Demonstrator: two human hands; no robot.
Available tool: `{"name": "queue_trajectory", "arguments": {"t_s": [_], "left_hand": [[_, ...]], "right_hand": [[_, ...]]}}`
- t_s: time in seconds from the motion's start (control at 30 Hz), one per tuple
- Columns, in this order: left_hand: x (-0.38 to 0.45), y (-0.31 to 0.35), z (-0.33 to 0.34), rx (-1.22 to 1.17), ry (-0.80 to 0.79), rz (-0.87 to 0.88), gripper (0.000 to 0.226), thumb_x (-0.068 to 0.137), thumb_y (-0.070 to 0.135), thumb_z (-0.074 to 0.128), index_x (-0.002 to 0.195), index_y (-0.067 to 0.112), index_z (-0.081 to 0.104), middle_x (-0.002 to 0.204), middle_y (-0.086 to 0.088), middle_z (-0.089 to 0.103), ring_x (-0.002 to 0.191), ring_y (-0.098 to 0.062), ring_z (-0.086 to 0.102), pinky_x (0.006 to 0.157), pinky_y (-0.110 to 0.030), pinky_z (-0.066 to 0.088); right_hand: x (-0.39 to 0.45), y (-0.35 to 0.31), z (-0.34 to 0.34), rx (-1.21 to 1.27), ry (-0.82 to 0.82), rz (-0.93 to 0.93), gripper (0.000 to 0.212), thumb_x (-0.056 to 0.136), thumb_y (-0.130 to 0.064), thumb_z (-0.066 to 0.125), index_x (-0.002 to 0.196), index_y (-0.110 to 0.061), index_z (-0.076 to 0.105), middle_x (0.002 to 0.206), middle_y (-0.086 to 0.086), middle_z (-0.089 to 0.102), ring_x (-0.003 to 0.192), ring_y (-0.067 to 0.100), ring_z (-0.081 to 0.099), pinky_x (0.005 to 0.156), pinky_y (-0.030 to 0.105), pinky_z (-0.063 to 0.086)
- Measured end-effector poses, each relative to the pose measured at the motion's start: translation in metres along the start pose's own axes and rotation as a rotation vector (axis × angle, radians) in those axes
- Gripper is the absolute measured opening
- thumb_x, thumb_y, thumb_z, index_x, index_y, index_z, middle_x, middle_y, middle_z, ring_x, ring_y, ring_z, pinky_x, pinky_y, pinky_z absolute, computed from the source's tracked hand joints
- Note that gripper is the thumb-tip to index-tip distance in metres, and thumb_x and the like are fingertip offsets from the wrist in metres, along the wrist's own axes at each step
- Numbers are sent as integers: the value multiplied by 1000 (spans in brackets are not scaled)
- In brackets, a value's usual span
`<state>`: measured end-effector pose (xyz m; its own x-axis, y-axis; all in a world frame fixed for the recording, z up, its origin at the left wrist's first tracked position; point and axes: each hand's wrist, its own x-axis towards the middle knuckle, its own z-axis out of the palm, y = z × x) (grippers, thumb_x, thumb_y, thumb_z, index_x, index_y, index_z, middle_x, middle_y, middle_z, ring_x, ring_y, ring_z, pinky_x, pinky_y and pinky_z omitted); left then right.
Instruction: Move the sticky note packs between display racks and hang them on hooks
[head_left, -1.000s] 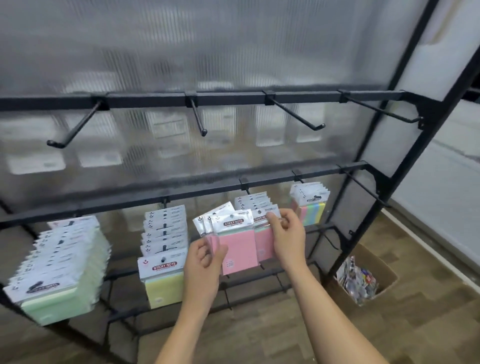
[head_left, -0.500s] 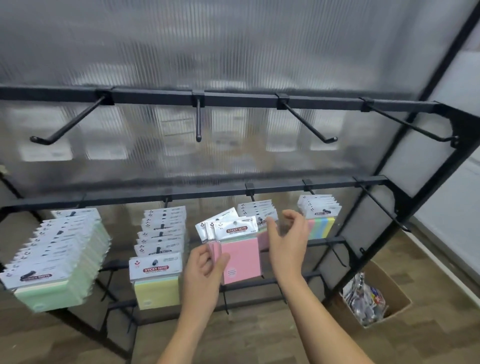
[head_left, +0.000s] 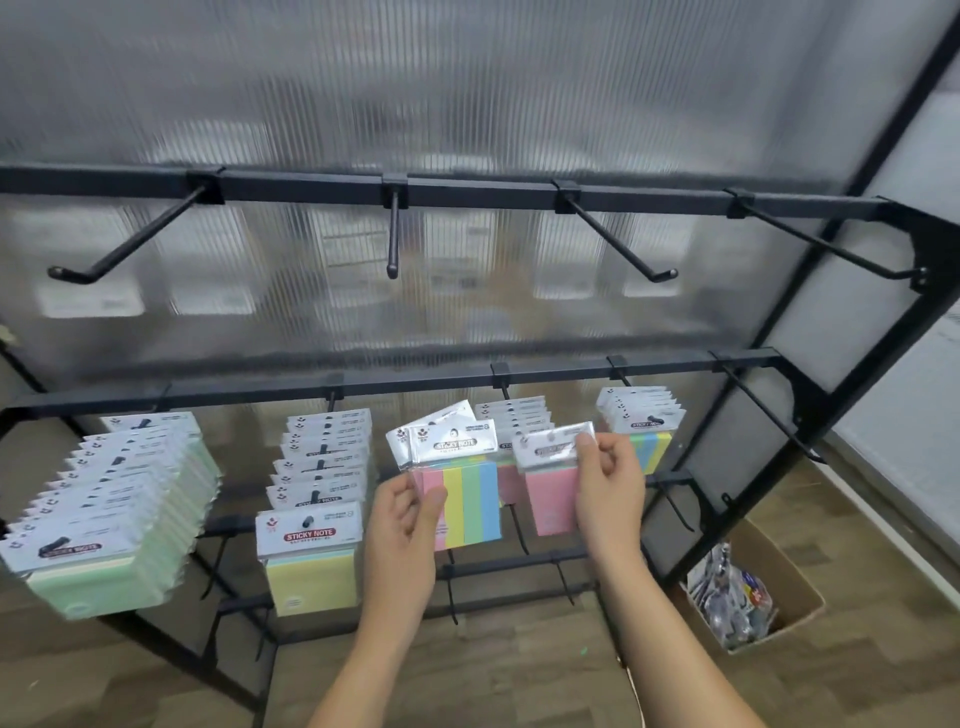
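Two hands busy here: the left hand (head_left: 402, 525) grips a small bunch of packs, a striped multicolour pack (head_left: 465, 501) in front, while the right hand (head_left: 608, 488) pinches a pink pack (head_left: 553, 491) by its header card, both just off the middle rail (head_left: 415, 384), upper hooks (head_left: 393, 234) bare.

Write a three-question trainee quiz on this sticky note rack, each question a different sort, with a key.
1. True or false: the four hooks on the top bar are bare.
2. Which pack does the left hand hold at the front? A) plain green B) striped pack C) plain yellow
3. Fill in: the right hand pinches a ___ pack by its header card.

Key: 1 true; 2 B; 3 pink
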<state>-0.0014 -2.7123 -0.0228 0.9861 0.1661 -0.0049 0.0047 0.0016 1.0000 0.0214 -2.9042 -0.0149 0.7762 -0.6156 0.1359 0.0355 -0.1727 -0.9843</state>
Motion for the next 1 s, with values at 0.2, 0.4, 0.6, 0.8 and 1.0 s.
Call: {"name": "queue_trajectory", "arguments": {"t_s": [0.2,0.4,0.6,0.8,1.0], "left_hand": [[-1,1,3,0,-12,15,18,94,15,63,104,28,55,105,15,63,89,20,59,73,2,43],[1,-5,5,15,-34,29,25,94,18,63,117,17,55,111,8,64,100,10,58,81,-4,46],[-1,-7,17,-28,-57,10,21,93,18,63,110,27,56,113,8,67,105,3,63,88,-12,50],[-5,-2,40,-68,-53,23,19,93,15,63,107,26,56,109,9,68,99,5,65,78,-10,51],[-11,0,90,-99,-121,-6,18,92,11,65,108,16,58,104,4,72,96,-4,69,83,-23,57]], "right_hand": [[-6,4,25,-64,-82,4,21,100,-30,57,87,-14,59,72,-2,59,63,3,50,61,23,40],[-1,8,36,-83,-12,13,23,98,-33,59,85,-14,57,74,-4,61,68,8,54,62,24,43],[5,10,37,-82,11,20,26,98,-30,59,83,-8,56,74,-3,59,63,0,51,59,12,41],[1,19,18,-137,-12,-6,11,95,-29,64,98,-20,58,92,-7,63,85,2,60,72,14,48],[25,11,-30,49,-187,87,26,95,-38,64,88,-14,70,83,-4,72,77,4,66,67,14,48]]}}
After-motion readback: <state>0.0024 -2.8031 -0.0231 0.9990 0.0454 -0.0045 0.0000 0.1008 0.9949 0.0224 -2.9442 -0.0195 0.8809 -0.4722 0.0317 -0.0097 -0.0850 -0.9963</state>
